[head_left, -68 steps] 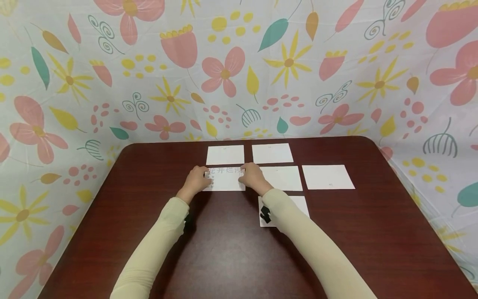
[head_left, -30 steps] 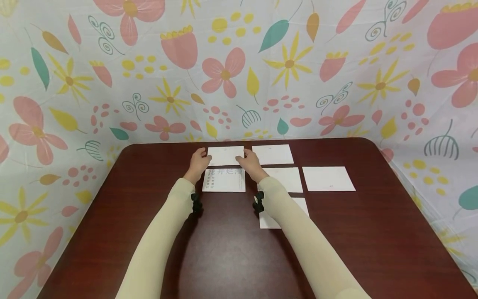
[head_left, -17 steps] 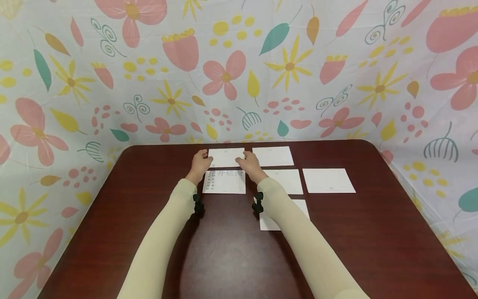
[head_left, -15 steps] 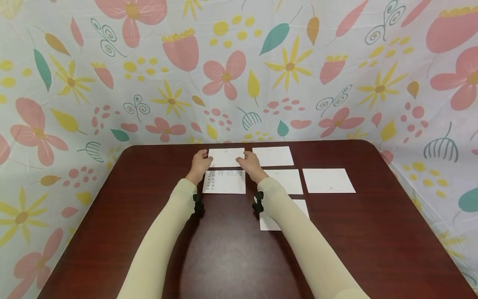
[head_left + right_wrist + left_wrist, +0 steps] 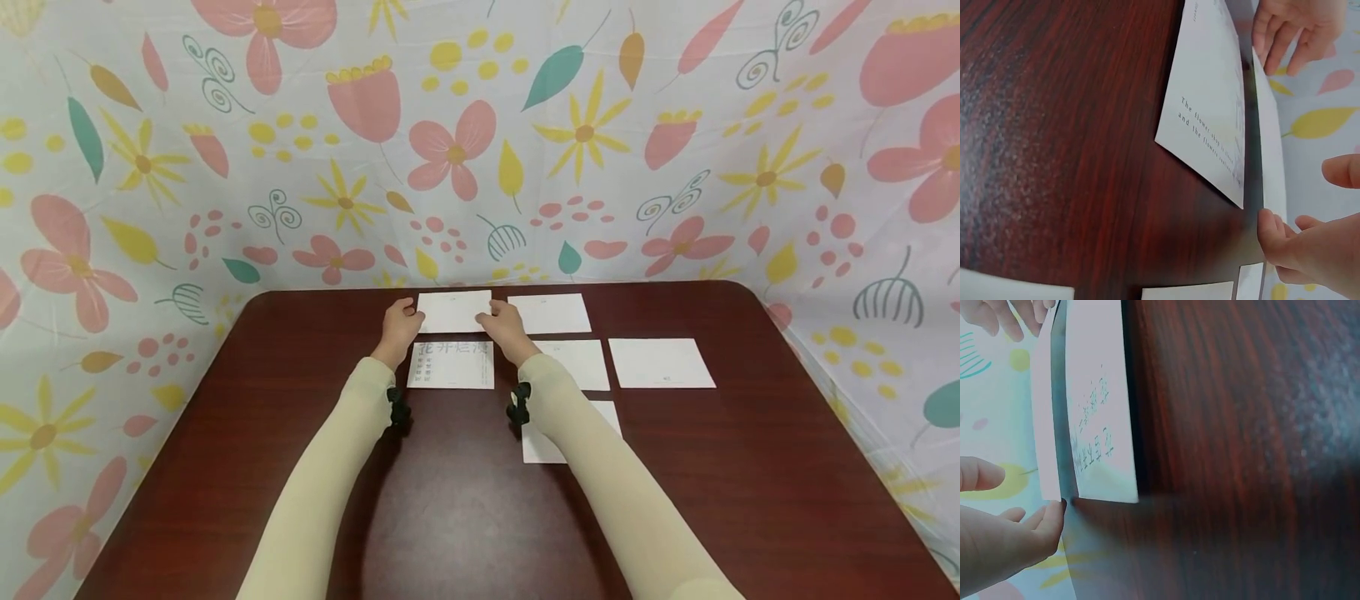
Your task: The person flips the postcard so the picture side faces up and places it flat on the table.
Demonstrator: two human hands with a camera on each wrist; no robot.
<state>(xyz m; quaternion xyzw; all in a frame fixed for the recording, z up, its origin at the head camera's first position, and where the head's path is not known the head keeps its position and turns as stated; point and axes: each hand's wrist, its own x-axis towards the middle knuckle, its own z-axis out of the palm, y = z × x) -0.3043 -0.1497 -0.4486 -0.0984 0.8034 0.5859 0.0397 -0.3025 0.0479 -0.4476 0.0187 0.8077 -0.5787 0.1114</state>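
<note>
A blank-looking white card (image 5: 453, 312) at the back of the table is held by its two short ends. My left hand (image 5: 396, 329) pinches the left end, and my right hand (image 5: 512, 332) pinches the right end. Seen from the left wrist, the held card (image 5: 1046, 425) stands tilted, its near edge close to the table. Just in front lies a printed card (image 5: 453, 367) with Chinese characters along its top and left side. English lines on that printed card (image 5: 1210, 94) show in the right wrist view. Fingertips behind the held card are partly hidden.
More white cards lie to the right: a back card (image 5: 549, 313), a middle card (image 5: 572, 365), a far-right card (image 5: 662, 363) and a front card (image 5: 543, 437) partly under the right sleeve. A flowered cloth (image 5: 450, 150) hangs behind the dark wooden table (image 5: 285, 400).
Both hands have moved back from the printed card to the card behind it. In the last half second that card's far edge has risen slightly; the printed card stays put.
</note>
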